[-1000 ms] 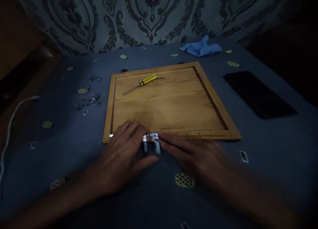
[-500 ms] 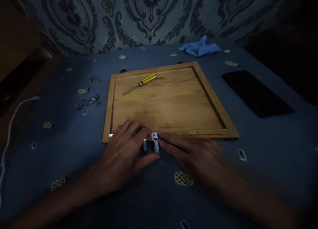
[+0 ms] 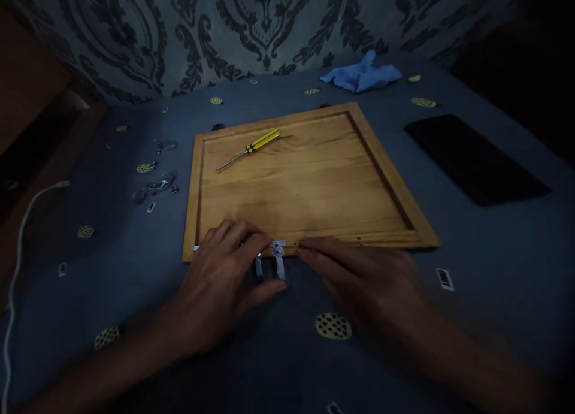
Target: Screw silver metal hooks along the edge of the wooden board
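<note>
A square wooden panel [image 3: 305,180] with a raised rim lies flat on a blue patterned cloth. A small silver metal bracket [image 3: 275,257] with two prongs sits at the panel's near edge. My left hand [image 3: 222,282] rests on the bracket's left side, fingers curled over it and thumb beneath the prongs. My right hand [image 3: 363,276] lies just right of the bracket, fingers stretched flat along the panel's near rim, tips a little apart from the metal. A yellow-handled screwdriver [image 3: 249,149] lies on the panel's far left part.
Loose metal hardware [image 3: 157,185] is scattered on the cloth left of the panel. A blue cloth [image 3: 362,75] lies at the back right, a dark flat phone-like slab [image 3: 476,159] at the right. A white cable [image 3: 22,228] runs down the left edge.
My right hand has slid slightly right, away from the bracket it was touching. My left hand stays over the bracket's left side. The view has shifted a little.
</note>
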A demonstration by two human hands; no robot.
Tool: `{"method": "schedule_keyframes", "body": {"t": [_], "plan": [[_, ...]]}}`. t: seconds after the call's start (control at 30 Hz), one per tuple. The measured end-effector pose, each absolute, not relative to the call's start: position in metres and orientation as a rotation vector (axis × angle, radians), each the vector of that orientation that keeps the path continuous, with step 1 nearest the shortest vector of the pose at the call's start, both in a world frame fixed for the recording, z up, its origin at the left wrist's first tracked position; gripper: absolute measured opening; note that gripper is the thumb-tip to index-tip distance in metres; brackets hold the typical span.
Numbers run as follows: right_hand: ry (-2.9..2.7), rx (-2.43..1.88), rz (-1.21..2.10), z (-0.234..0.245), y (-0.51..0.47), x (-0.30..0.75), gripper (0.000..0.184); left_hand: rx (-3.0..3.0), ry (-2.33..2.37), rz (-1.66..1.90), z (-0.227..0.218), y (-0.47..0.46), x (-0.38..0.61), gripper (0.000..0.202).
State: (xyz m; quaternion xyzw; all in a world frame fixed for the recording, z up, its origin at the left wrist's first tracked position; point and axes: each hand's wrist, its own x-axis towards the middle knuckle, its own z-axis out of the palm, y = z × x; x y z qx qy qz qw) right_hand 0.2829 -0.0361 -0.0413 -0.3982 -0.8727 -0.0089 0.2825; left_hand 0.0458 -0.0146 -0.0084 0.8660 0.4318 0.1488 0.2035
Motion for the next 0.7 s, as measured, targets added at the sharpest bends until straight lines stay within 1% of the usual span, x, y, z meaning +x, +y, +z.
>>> {"method": "schedule_keyframes", "body": {"t": [0.23, 0.33, 0.53, 0.7], "plan": [[-2.366, -1.112, -0.022, -0.037, -0.035, 0.28, 0.036, 2.393, 1.214, 0.384, -0.006, -0.015, 0.046, 0.036], [-2.367, -1.098, -0.01, -0.042, -0.037, 0.282, 0.036, 2.387, 1.225, 0.39, -0.006, -0.015, 0.047, 0.036], [-2.399, -1.135, 0.014, -0.05, -0.041, 0.283, 0.041, 2.396, 1.218, 0.409, -0.008, -0.015, 0.047, 0.036], [-2.402, -1.094, 0.035, -0.046, -0.038, 0.282, 0.039, 2.405, 1.217, 0.417, -0.009, -0.015, 0.047, 0.038]]}}
